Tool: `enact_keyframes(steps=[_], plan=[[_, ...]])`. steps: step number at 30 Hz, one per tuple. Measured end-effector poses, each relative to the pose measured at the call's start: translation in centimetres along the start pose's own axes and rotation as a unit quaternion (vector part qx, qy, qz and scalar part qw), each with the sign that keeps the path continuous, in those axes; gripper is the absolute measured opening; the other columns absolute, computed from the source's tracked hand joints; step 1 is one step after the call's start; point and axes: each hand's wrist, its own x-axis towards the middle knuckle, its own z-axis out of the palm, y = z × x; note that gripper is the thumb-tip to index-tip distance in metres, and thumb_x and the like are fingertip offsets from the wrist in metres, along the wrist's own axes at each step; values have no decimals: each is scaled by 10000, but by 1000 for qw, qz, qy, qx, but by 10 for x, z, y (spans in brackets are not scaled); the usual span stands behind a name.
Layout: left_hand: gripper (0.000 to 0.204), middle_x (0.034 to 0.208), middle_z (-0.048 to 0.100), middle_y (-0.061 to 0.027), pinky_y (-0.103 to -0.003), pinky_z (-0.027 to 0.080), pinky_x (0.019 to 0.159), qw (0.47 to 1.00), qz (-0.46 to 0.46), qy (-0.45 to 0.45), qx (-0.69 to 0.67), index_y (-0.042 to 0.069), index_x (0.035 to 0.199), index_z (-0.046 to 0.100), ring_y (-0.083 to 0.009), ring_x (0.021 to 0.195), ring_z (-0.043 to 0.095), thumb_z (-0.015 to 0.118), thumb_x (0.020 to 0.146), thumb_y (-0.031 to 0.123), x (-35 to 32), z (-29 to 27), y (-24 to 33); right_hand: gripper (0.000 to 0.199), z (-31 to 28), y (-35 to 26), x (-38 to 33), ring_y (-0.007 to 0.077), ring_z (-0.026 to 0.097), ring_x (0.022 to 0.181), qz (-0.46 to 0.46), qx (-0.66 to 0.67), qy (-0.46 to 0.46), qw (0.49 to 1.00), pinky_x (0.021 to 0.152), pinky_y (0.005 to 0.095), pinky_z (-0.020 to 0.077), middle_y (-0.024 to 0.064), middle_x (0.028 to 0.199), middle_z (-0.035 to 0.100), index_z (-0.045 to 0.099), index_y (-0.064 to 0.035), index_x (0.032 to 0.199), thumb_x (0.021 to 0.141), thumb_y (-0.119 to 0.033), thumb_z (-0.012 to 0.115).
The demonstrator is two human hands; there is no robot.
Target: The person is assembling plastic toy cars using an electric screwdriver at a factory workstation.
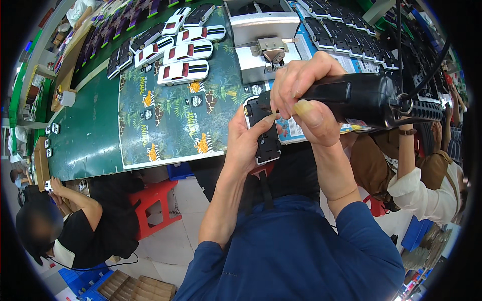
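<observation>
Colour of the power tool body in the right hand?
Power tool body: black. Shows best in the head view.

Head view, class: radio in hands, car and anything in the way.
Left hand holding toy car, black underside up. Right hand gripping black power tool over it. Fingers obscure tool's tip.

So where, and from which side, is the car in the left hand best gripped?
Probably by the long left edge, from the left: the car is underside up, its length running away from the wearer, while the tool and right hand crowd its right side.
</observation>
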Motion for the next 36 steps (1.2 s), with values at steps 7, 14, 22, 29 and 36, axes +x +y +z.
enact_keyframes(steps=[7,14,22,29,36], plan=[[229,937,680,-97,-286,572,625,999,31,-7,17,8,1089,557,-145,721,670,662,886,0,-2,4,0,341,-1,-4,-3,136,491,564,-9,14,-5,1000,569,289,474,56,694,520,491,-58,927,865,-299,724],[256,973,685,-113,-325,598,679,998,7,27,-53,-7,1107,563,-185,750,685,677,882,34,-2,-9,-2,329,-16,-16,24,160,485,553,-93,83,14,992,539,327,471,59,685,484,507,-32,969,982,-360,482],[597,1322,528,-201,-540,608,858,994,23,-26,-102,41,1313,434,-400,1155,609,599,776,-160,-10,-28,-1,114,-26,-2,64,128,558,513,-122,-45,90,987,533,289,484,51,641,574,632,-26,895,912,-130,675],[635,1215,590,-216,-520,623,818,991,23,3,-135,60,1337,423,-386,1085,645,540,759,-174,-7,-24,2,212,-13,8,66,31,564,483,-113,-174,117,971,466,181,419,-34,535,576,653,-43,681,833,-115,781],[606,1132,599,-177,-527,600,864,983,22,21,-178,83,1288,449,-293,948,658,534,752,-188,-2,-31,-4,276,10,-12,83,67,509,398,66,-154,118,979,379,224,368,1,524,577,639,-26,652,882,-147,730]])
